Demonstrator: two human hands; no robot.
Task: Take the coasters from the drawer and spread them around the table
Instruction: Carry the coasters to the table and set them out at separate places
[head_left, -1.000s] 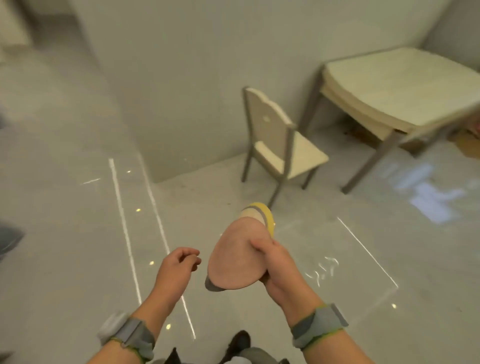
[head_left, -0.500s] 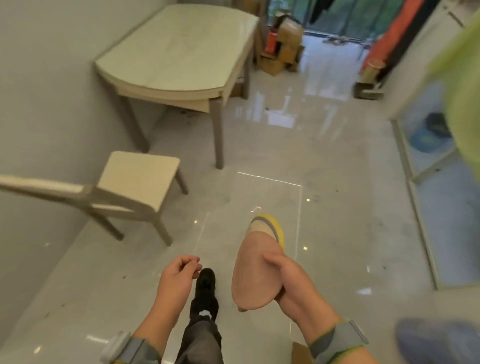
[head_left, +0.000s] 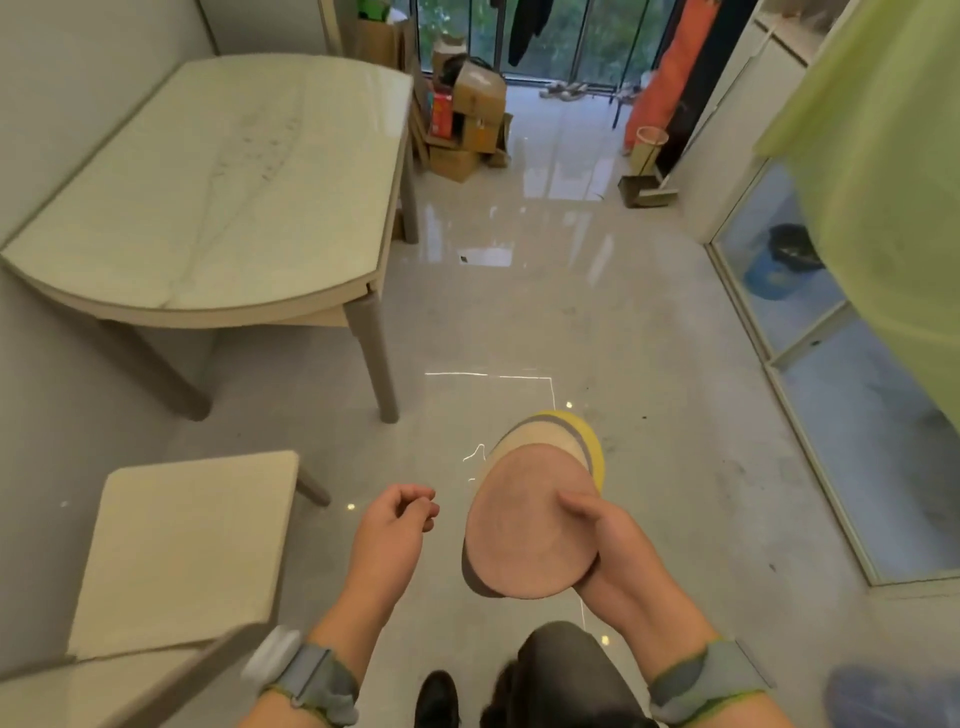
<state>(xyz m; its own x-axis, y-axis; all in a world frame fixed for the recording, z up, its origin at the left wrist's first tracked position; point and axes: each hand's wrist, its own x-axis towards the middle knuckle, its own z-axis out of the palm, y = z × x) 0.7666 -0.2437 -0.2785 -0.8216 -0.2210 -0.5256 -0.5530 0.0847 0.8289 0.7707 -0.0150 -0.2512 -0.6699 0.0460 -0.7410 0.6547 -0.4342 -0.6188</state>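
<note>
My right hand (head_left: 608, 540) grips a fanned stack of round coasters (head_left: 524, 530): a pink one on top, with beige, grey and yellow edges showing behind it. The stack is held tilted above the floor, low in the middle of the view. My left hand (head_left: 397, 525) hangs beside it to the left, fingers loosely curled, holding nothing. The pale marble-topped table (head_left: 218, 197) stands ahead on the left with a bare top. No drawer is in view.
A cream chair (head_left: 182, 551) stands at the lower left, close to the table. Cardboard boxes (head_left: 467, 124) are piled beyond the table's far end. Glass doors (head_left: 841, 374) run along the right, a yellow-green cloth (head_left: 893, 171) hangs at upper right. Glossy floor lies ahead.
The view has swung from the wall and chair round to the table, which is now nearer and larger on the left. My hands and the coaster stack keep the same pose.
</note>
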